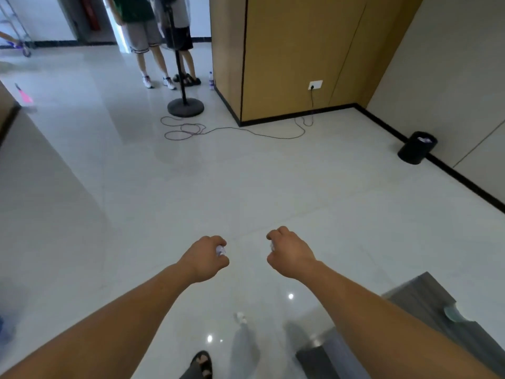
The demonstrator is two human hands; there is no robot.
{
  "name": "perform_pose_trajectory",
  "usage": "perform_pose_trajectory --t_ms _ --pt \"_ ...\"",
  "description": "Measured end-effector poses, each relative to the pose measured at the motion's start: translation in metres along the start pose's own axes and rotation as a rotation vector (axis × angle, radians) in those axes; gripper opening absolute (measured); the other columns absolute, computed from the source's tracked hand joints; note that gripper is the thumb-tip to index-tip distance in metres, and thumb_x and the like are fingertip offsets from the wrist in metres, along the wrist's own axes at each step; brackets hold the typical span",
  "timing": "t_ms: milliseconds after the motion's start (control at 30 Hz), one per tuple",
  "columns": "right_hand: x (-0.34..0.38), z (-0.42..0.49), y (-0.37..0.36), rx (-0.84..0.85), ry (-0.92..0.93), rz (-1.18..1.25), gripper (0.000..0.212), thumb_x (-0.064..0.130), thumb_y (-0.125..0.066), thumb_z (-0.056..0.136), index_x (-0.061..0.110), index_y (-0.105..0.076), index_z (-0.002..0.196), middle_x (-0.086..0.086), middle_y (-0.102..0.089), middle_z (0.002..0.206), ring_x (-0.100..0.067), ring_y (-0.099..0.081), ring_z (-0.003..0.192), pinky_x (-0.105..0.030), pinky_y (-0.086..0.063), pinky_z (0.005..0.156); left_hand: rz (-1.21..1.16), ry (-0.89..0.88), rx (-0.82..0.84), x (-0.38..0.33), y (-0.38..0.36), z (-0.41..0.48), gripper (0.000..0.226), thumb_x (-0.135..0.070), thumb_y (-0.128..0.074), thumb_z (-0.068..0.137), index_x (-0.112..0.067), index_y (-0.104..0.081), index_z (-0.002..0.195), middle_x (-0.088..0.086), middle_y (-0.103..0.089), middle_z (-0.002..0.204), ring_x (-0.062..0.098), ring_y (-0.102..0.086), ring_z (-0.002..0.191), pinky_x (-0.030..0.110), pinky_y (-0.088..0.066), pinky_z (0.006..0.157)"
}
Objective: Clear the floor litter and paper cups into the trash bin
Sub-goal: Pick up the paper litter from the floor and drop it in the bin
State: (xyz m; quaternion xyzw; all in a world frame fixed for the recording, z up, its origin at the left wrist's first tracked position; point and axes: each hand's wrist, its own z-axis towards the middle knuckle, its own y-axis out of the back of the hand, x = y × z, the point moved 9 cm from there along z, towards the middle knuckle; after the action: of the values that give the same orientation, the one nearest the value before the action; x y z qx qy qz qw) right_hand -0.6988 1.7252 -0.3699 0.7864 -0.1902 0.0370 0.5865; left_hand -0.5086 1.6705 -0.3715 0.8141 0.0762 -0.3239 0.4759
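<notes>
both hands are out in front, each carrying something. the left hand (205, 258) has its fingers (217, 240) curled round a crumpled wad of white paper (220, 250), which peeks out on the thumb side. the right hand (291, 253) is closed the same way, with only a sliver of white scrap (272, 246) showing; what it is i cannot tell. the black trash bin (416, 147) stands against the wall at about 2 o'clock, well apart from the hands, with some pale litter already in it.

so the job looks partway through: some rubbish is binned, and two pieces are in hand but not yet dropped. on the floor, a small white bit (240, 318) lies at 6 o'clock, near the sandalled foot (203, 363). a pale cup-like thing (453, 313) sits on the grey desk (420, 294) at 4 o'clock, too blurred to be sure.

a bottle (211, 80) stands by the wooden cabinet (287, 50) at 12 o'clock. its label is too small to read, and no other writing shows.
</notes>
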Motion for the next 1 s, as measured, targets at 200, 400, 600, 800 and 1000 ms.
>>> perform_pose_trajectory --t_ms 200,400,600,800,1000 --pt "-0.041 0.081 0.062 -0.065 -0.114 0.072 0.052 0.017 -0.052 0.088 0.019 -0.044 0.140 -0.001 -0.044 0.135 -0.021 -0.045 0.122 -0.035 -0.045 0.097 0.073 -0.153 0.037 -0.077 0.054 0.136 0.042 -0.024 -0.057 0.087 -0.015 -0.055 0.128 0.004 -0.058 0.123 0.017 -0.056 0.100 0.022 -0.039 0.079" --pt "-0.133 0.184 0.118 -0.109 -0.208 0.124 0.052 0.018 -0.053 0.088 0.019 -0.045 0.139 0.000 -0.045 0.134 -0.021 -0.046 0.120 -0.033 -0.046 0.094 0.144 -0.242 0.119 -0.161 0.045 0.275 0.043 -0.023 -0.058 0.086 -0.016 -0.055 0.128 0.003 -0.058 0.121 0.015 -0.054 0.098 0.021 -0.039 0.079" --pt "-0.236 0.276 0.205 -0.173 -0.243 0.163 0.052 0.019 -0.052 0.089 0.020 -0.043 0.141 -0.001 -0.043 0.137 -0.021 -0.045 0.123 -0.034 -0.044 0.097 0.142 -0.274 0.133 -0.274 0.037 0.408 0.044 -0.022 -0.059 0.086 -0.015 -0.054 0.129 0.004 -0.056 0.125 0.020 -0.058 0.106 0.021 -0.041 0.082" --pt "-0.346 0.350 0.279 -0.190 -0.332 0.154 0.051 0.018 -0.052 0.089 0.019 -0.045 0.139 -0.001 -0.046 0.132 -0.022 -0.047 0.119 -0.034 -0.046 0.094 0.111 -0.360 0.181 -0.383 0.012 0.524 0.045 -0.023 -0.059 0.087 -0.016 -0.053 0.131 0.004 -0.053 0.128 0.019 -0.054 0.110 0.021 -0.039 0.088" --pt "-0.450 0.442 0.326 -0.196 -0.394 0.155 0.049 0.021 -0.051 0.089 0.020 -0.046 0.138 0.000 -0.047 0.132 -0.022 -0.049 0.119 -0.032 -0.046 0.091 0.112 -0.399 0.262 -0.458 -0.020 0.667 0.045 -0.024 -0.060 0.088 -0.016 -0.052 0.131 0.003 -0.054 0.127 0.016 -0.055 0.108 0.020 -0.039 0.085"
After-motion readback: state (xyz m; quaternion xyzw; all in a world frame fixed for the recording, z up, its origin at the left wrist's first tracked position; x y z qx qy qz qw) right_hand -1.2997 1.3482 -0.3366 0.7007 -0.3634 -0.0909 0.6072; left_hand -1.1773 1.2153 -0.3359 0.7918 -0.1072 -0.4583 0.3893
